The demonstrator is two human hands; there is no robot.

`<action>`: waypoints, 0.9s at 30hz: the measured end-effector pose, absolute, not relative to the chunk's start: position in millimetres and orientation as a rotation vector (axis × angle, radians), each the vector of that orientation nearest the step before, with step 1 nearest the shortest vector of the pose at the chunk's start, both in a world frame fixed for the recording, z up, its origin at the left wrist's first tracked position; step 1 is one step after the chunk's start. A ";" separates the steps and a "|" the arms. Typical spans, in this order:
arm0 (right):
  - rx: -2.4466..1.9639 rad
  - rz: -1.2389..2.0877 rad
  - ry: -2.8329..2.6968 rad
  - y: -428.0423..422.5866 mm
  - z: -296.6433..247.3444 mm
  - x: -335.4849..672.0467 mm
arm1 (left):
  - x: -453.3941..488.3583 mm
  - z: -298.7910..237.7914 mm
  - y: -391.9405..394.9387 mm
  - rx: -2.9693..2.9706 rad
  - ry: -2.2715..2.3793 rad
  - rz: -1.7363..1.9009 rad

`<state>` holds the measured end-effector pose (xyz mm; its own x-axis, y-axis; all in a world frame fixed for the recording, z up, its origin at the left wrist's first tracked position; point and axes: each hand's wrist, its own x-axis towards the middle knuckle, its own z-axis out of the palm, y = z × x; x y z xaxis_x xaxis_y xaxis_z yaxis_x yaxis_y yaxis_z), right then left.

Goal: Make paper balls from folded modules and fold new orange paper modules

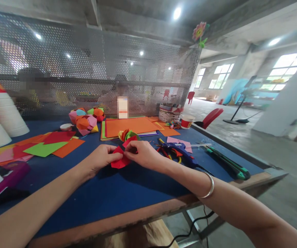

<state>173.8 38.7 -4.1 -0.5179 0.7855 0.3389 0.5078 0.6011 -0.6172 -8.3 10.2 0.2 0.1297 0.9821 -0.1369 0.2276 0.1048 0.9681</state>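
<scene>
Between my two hands is a piece of folded red paper, held above the blue tabletop. My left hand pinches its left side between thumb and fingers. From the right, my right hand grips the paper's upper edge with bent fingers; a small dark strip shows beside the fingertips. Just behind the red paper sits a yellow, orange and green paper piece. Close to my right hand lie a blue glue gun and scissors with red and yellow handles.
Loose coloured sheets and a purple tape dispenser lie at left, near stacked paper cups. Folded paper balls and an orange paper stack are behind. A green-black cutter lies right. A perforated screen stands at the back.
</scene>
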 end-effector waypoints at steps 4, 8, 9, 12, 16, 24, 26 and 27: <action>-1.019 0.602 -2.218 36.1 -4.0 173.3 | -8.8 -0.7 10.3 1.351 1.333 0.895; -1.033 0.561 -2.227 36.6 -4.8 174.0 | -10.6 -2.8 11.8 1.354 1.344 0.912; -1.037 0.554 -2.226 37.2 -5.2 174.3 | -11.1 -3.3 12.3 1.351 1.347 0.920; -1.056 0.563 -2.214 38.9 -6.1 175.2 | -11.8 -2.3 12.7 1.337 1.348 0.943; -1.071 0.559 -2.216 38.7 -6.1 175.0 | -10.5 4.4 9.8 1.303 1.357 0.984; -1.070 0.633 -2.234 33.2 -5.8 173.3 | -5.5 9.6 5.9 1.335 1.411 1.019; -1.057 0.640 -2.240 32.5 -5.4 173.9 | -4.6 8.1 6.1 1.358 1.421 1.012; -1.054 0.636 -2.243 32.3 -5.1 174.3 | -4.1 7.5 6.1 1.375 1.419 1.003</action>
